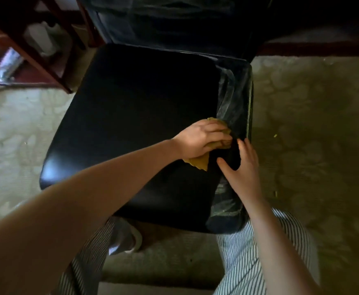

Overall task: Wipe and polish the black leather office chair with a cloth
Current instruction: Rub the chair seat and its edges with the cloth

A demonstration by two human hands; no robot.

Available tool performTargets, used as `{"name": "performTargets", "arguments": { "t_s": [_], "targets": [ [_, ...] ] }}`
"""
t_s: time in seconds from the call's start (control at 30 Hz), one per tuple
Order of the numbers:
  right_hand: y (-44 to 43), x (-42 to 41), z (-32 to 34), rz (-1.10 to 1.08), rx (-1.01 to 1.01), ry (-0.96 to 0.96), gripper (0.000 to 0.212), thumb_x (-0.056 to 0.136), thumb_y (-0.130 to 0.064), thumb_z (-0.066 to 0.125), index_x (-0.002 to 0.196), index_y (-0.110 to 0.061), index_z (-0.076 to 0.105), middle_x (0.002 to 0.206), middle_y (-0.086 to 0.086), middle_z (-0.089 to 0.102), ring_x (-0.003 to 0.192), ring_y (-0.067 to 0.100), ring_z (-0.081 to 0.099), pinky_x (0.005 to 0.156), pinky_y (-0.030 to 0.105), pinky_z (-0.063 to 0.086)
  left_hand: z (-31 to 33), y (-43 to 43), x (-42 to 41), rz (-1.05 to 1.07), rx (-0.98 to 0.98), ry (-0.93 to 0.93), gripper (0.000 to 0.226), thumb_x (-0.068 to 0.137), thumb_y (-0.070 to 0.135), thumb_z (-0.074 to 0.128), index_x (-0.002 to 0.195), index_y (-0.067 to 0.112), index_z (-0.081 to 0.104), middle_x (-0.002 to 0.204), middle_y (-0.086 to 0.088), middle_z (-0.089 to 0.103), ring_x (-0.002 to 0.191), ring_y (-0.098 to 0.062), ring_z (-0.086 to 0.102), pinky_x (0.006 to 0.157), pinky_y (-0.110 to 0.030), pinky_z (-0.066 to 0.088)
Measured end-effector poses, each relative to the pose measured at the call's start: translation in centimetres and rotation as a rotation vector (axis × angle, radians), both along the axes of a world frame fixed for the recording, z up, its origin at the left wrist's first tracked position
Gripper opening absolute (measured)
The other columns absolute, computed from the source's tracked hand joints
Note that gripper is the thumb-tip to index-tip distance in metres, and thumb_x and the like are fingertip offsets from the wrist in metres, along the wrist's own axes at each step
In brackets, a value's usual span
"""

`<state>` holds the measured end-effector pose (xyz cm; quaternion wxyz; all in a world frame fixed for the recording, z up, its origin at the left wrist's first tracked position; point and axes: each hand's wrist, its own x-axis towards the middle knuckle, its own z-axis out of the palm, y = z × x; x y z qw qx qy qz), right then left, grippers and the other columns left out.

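My left hand (202, 139) grip bunches yellow cloth (198, 164), pressing it into chair seat (131, 124) dusty right seam, centre-right of frame; right hand (241, 167) grip wide, flat, likely steadying edge.

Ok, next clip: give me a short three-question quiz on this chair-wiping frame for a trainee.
1. Multiple choice: which hand holds the yellow cloth? A) left B) right C) both
2. True or false: the right hand rests open on the seat, fingers spread.
3. Fill in: the cloth sits on the seat's ___ side as the wearer sees it, beside the strip of crinkled clear plastic.
Key: 1 A, the left hand has its grip on the cloth. 2 True. 3 right.
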<state>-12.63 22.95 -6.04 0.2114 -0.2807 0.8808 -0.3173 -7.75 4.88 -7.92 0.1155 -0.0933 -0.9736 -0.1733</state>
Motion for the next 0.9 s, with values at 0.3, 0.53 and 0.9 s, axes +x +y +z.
{"name": "performTargets", "arguments": {
  "t_s": [0.3,0.53,0.9],
  "targets": [
    [-0.7,-2.0,0.2,0.026,0.033,-0.014,0.078,0.082,-0.041,0.065,0.147,-0.023,0.027,0.156,-0.005,0.016,0.14,0.021,0.013,0.111,0.033,0.018,0.3,-5.2,-7.3,0.17,0.039,-0.115,0.036,0.092,0.016,0.052,0.128,0.017,0.056,0.133,-0.012,0.05,0.124,-0.027,0.045,0.107,-0.038,0.035],
    [-1.7,-3.5,0.4,0.029,0.1,0.003,0.075,0.085,-0.047,0.058,0.148,-0.03,0.021,0.157,-0.009,0.012,0.14,0.023,0.01,0.113,0.043,0.02,0.6,-7.9,-12.7,0.393,0.017,-0.085,0.034,0.095,0.013,0.048,0.127,0.014,0.057,0.131,-0.014,0.052,0.123,-0.033,0.045,0.106,-0.038,0.031],
    [-2.1,-4.8,0.1,0.041,0.028,-0.158,0.087,0.084,-0.041,0.064,0.15,-0.026,0.009,0.158,-0.007,-0.003,0.145,0.018,0.006,0.111,0.033,0.023,0.5,-7.7,-15.6,0.55,0.065,-0.055,0.033,0.093,0.02,0.048,0.125,0.02,0.058,0.127,-0.003,0.055,0.118,-0.025,0.048,0.092,-0.032,0.04]
  ]
}}
